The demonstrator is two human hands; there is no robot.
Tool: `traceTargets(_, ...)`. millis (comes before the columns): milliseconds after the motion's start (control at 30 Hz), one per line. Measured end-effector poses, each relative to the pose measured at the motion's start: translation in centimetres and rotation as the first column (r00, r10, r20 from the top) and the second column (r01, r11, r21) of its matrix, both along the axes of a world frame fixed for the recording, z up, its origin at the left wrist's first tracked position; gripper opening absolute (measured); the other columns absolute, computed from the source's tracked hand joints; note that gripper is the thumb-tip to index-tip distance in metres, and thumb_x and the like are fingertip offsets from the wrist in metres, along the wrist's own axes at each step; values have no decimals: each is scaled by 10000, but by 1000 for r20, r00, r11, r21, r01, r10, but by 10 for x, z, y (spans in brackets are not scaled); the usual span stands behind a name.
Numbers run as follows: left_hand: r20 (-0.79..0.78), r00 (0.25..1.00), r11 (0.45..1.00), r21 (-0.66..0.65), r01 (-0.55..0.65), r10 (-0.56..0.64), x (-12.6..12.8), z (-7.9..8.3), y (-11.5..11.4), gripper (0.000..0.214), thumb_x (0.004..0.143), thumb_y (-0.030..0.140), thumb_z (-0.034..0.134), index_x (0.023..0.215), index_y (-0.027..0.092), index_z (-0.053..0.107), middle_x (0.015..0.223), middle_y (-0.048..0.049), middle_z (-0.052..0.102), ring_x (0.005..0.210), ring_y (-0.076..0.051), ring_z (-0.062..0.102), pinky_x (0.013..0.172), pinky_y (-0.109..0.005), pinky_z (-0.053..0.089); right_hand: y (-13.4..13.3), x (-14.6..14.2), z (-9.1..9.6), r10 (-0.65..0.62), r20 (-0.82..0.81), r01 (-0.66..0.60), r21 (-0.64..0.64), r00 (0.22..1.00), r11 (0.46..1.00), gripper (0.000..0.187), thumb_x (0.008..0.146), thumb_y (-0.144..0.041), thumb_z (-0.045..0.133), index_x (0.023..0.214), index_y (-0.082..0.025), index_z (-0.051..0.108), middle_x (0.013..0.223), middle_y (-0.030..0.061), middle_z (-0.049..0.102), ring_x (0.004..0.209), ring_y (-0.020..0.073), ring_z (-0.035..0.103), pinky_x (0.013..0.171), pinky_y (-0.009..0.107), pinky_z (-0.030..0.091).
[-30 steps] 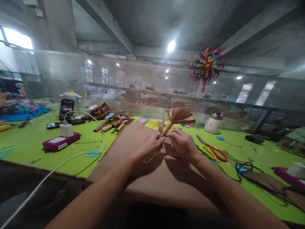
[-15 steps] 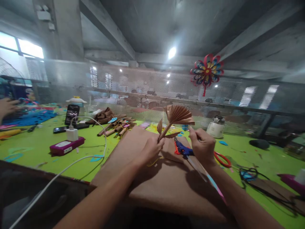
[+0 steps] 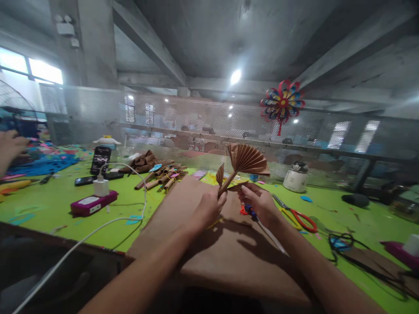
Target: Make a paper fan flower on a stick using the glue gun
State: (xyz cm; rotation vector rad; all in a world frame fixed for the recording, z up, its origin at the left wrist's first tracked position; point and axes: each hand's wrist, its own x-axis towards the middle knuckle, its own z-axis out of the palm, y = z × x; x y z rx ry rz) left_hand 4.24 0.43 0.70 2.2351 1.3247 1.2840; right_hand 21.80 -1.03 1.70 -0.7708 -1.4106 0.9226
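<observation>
**Spotter:** You're at a bright green counter [image 3: 49, 205] in a concrete hall. A mesh screen runs along its far edge, with a red paper pinwheel [image 3: 282, 104] hung on it. A brown paper sheet [image 3: 225, 257] covers the near edge in front of you.

**Operator:** And my hands?

**Spotter:** Your left hand [image 3: 207, 209] is closed, pinching the stem [image 3: 225, 186] of the paper fan [image 3: 246, 159]. It holds the fan upright above the sheet, with the pleats spread. Your right hand [image 3: 260, 203] has its thumb and forefinger pressed on a small paper leaf [image 3: 237, 188] right at that stem.

**Operator:** Is the glue gun in my grip?

**Spotter:** The blue glue gun [image 3: 249, 211] shows just under your right palm, but I cannot tell whether you hold it or it lies on the sheet.

**Operator:** What else is about?

**Spotter:** Red-handled scissors [image 3: 296, 214] lie just right of your right hand, and a white pot [image 3: 296, 176] stands toward the far edge. Brown paper rolls [image 3: 160, 174] are heaped far left of the sheet. Near the left edge a magenta power bank [image 3: 94, 203] carries a white charger [image 3: 101, 187], and a phone [image 3: 100, 159] stands propped behind it. Another person's hand [image 3: 9, 146] is at the far left corner.
</observation>
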Motion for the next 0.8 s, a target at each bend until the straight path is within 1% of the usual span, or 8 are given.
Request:
traceTargets(67, -14, 1000, 1000, -2, 5, -5, 1, -1, -1, 225, 878, 322, 405, 871, 169, 569, 689, -19, 572, 599, -129, 484, 586, -233, 329, 1, -3, -2, 10, -61, -15, -81, 998, 997, 355, 695, -485, 691, 824, -156, 662, 678, 24, 603, 582, 127, 529, 542, 251, 427)
traceTargets(133, -20, 1000, 1000, -17, 14, -14, 2, -1, -1, 247, 880, 332, 406, 918, 166, 584, 733, -37, 601, 628, -136, 507, 608, -238, 345, 2, -5, -4, 22, -98, -34, -125, 995, 992, 353, 669, -481, 715, 779, -149, 659, 645, 18, 596, 546, 116, 516, 522, 250, 422)
traceTargets(233, -29, 999, 998, -52, 32, -33, 4, 0, -4, 290, 887, 355, 396, 984, 167, 593, 800, -64, 637, 670, -150, 538, 637, -252, 365, 4, -6, -6, 44, -136, -59, -110, 990, 992, 338, 634, -455, 748, 743, -146, 665, 635, 16, 597, 562, 115, 525, 539, 249, 436)
traceTargets(367, -65, 998, 997, -78, 7, -13, 4, 0, -5, 319, 891, 378, 388, 998, 164, 599, 810, -83, 650, 666, -159, 540, 639, -266, 373, 4, -7, -8, -1, -119, -12, -108, 993, 994, 344, 612, -458, 759, 713, -143, 666, 616, 17, 602, 553, 118, 530, 538, 252, 443)
traceTargets(567, -81, 997, 997, -72, -14, 8, 3, -6, 0, 335, 894, 380, 383, 1013, 157, 602, 798, -82, 640, 664, -160, 529, 641, -268, 373, 6, -6, -12, -25, -93, 13, -126, 995, 992, 354, 622, -463, 747, 721, -132, 672, 625, 32, 622, 543, 121, 538, 526, 252, 438)
traceTargets(700, -95, 995, 998, -67, 5, -11, 3, -8, 2, 339, 896, 383, 371, 1024, 163, 595, 787, -75, 630, 636, -152, 505, 629, -266, 363, 7, -5, -12, -18, -97, 6, -120, 995, 993, 342, 618, -457, 751, 708, -136, 678, 620, 30, 628, 545, 122, 549, 539, 255, 446)
traceTargets(800, -105, 994, 997, -71, 11, -18, 3, -10, 3, 349, 897, 396, 360, 1046, 172, 583, 775, -66, 619, 625, -152, 496, 608, -264, 348, 8, -4, -13, -15, -74, 7, -113, 997, 994, 353, 633, -469, 739, 713, -130, 684, 611, 32, 627, 526, 115, 540, 515, 245, 432)
